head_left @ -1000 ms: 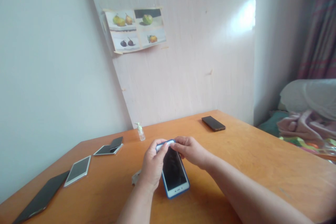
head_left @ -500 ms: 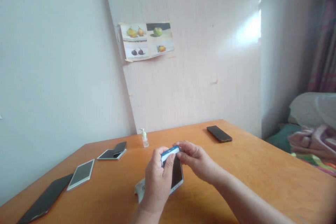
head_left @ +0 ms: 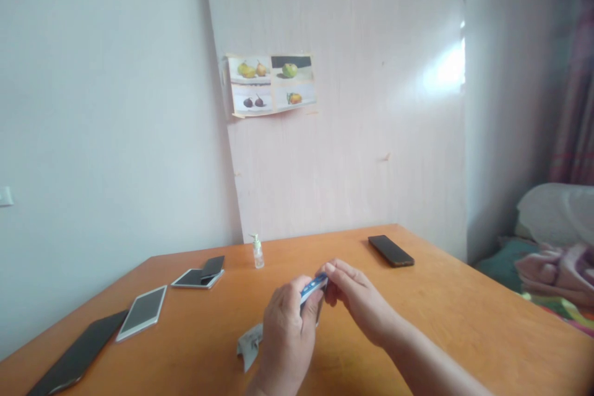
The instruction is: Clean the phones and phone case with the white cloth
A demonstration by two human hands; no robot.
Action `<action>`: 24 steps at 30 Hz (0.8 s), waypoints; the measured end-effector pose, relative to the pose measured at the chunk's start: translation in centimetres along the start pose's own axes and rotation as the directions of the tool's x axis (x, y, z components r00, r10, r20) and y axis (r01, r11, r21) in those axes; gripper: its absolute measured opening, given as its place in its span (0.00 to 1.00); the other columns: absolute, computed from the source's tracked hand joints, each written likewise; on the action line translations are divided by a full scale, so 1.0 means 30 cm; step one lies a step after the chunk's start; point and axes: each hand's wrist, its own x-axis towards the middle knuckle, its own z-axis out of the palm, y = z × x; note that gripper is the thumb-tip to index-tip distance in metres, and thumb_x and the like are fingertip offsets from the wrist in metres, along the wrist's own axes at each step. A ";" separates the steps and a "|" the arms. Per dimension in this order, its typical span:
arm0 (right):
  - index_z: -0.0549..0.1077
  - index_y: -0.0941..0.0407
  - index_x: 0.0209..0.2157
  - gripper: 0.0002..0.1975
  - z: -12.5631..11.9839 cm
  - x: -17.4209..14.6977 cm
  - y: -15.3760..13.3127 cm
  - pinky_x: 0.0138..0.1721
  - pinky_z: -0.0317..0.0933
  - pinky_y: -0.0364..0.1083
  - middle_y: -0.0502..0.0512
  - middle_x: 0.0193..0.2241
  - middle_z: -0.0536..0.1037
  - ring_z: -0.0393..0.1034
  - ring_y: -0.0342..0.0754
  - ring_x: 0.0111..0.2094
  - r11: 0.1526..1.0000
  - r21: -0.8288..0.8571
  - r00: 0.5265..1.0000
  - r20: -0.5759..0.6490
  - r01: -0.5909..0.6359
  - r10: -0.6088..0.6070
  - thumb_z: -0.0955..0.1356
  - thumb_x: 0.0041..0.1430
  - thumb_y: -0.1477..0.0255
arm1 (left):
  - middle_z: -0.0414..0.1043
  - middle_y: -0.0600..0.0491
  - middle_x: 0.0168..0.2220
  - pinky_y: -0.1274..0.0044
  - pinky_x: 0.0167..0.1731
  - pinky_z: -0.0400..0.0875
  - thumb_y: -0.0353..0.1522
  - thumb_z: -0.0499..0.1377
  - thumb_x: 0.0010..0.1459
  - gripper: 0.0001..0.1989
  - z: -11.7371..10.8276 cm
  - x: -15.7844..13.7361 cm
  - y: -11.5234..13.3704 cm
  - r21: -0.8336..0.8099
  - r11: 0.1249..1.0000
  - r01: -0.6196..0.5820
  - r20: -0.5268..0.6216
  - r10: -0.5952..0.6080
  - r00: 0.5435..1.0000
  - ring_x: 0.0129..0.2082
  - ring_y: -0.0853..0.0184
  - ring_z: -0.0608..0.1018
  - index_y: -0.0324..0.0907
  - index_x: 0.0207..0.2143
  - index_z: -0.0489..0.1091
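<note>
A white-framed phone in a blue case (head_left: 314,286) is tilted up between my hands, its edge with small cutouts turned toward me. My left hand (head_left: 288,325) is wrapped round its side, with the thumb pressed on the front. At the upper right corner, my right hand (head_left: 355,294) pinches the blue case edge between thumb and fingers. Most of the phone's screen is hidden behind my left hand. A crumpled pale wipe or piece of paper (head_left: 250,344) lies on the table just left of my left wrist.
On the wooden table (head_left: 445,328), a black phone (head_left: 390,250) lies at the back right, and a small pump bottle (head_left: 258,255) stands at the back. To the left are two white tablets, one (head_left: 143,312) nearer, a dark phone (head_left: 213,266) on the other, and a black flat case (head_left: 83,349).
The phone has tipped, so its edge faces me more and its screen shows less. Both hands have turned with it. The whole view has shifted slightly.
</note>
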 end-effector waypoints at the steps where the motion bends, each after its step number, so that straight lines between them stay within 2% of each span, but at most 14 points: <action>1: 0.70 0.58 0.29 0.17 0.001 0.000 0.000 0.28 0.52 0.42 0.47 0.20 0.67 0.58 0.40 0.24 1.000 -0.002 1.000 -0.013 -0.009 0.009 0.64 0.64 0.60 | 0.76 0.52 0.36 0.73 0.36 0.70 0.36 0.56 0.63 0.09 0.002 -0.001 0.001 0.016 1.000 -0.023 -0.006 0.023 1.000 0.35 0.63 0.78 0.46 0.46 0.66; 9: 0.68 0.57 0.27 0.14 0.004 -0.005 0.001 0.30 0.53 0.42 0.47 0.21 0.67 0.59 0.41 0.25 0.999 -0.030 1.000 -0.005 0.019 -0.019 0.66 0.62 0.62 | 0.75 0.52 0.36 0.73 0.35 0.70 0.35 0.56 0.63 0.10 0.010 -0.005 0.005 0.013 0.998 -0.065 -0.029 0.065 0.997 0.34 0.64 0.77 0.45 0.47 0.65; 14: 0.68 0.57 0.28 0.15 0.002 -0.005 0.005 0.29 0.52 0.41 0.46 0.20 0.67 0.58 0.40 0.24 1.000 -0.019 1.000 0.004 0.007 -0.007 0.66 0.62 0.61 | 0.76 0.51 0.41 0.74 0.42 0.71 0.32 0.55 0.64 0.14 0.002 0.001 0.020 -0.115 0.991 -0.062 -0.006 0.062 0.998 0.40 0.66 0.78 0.47 0.52 0.65; 16: 0.68 0.57 0.28 0.16 0.003 -0.004 0.005 0.27 0.50 0.41 0.46 0.19 0.65 0.57 0.39 0.23 1.000 -0.006 1.000 0.001 -0.001 0.001 0.66 0.62 0.59 | 0.76 0.52 0.42 0.74 0.42 0.71 0.34 0.55 0.64 0.11 -0.003 0.007 0.023 -0.188 0.982 0.028 -0.002 -0.029 1.000 0.40 0.65 0.78 0.47 0.49 0.67; 18: 0.67 0.57 0.27 0.18 0.008 -0.003 0.007 0.25 0.49 0.41 0.45 0.17 0.64 0.55 0.39 0.21 1.000 0.002 1.000 0.019 -0.024 0.024 0.64 0.63 0.58 | 0.77 0.51 0.41 0.74 0.40 0.71 0.37 0.55 0.63 0.10 -0.009 0.016 0.020 -0.253 0.949 0.190 0.005 -0.195 0.981 0.40 0.64 0.78 0.47 0.46 0.68; 21: 0.68 0.58 0.30 0.17 0.020 -0.004 0.018 0.23 0.50 0.40 0.45 0.19 0.65 0.56 0.39 0.20 0.998 -0.009 0.993 0.100 -0.058 0.058 0.65 0.62 0.57 | 0.77 0.51 0.39 0.74 0.36 0.72 0.43 0.55 0.62 0.15 -0.017 0.028 0.006 -0.335 0.846 0.414 0.045 -0.424 0.904 0.37 0.63 0.79 0.45 0.45 0.69; 24: 0.69 0.58 0.34 0.17 0.034 -0.005 0.037 0.23 0.52 0.40 0.45 0.22 0.65 0.58 0.39 0.21 0.997 -0.062 0.990 0.131 -0.050 0.057 0.67 0.59 0.56 | 0.77 0.50 0.38 0.75 0.32 0.71 0.47 0.56 0.60 0.19 -0.016 0.034 -0.010 -0.411 0.757 0.508 0.085 -0.523 0.848 0.36 0.62 0.78 0.44 0.45 0.70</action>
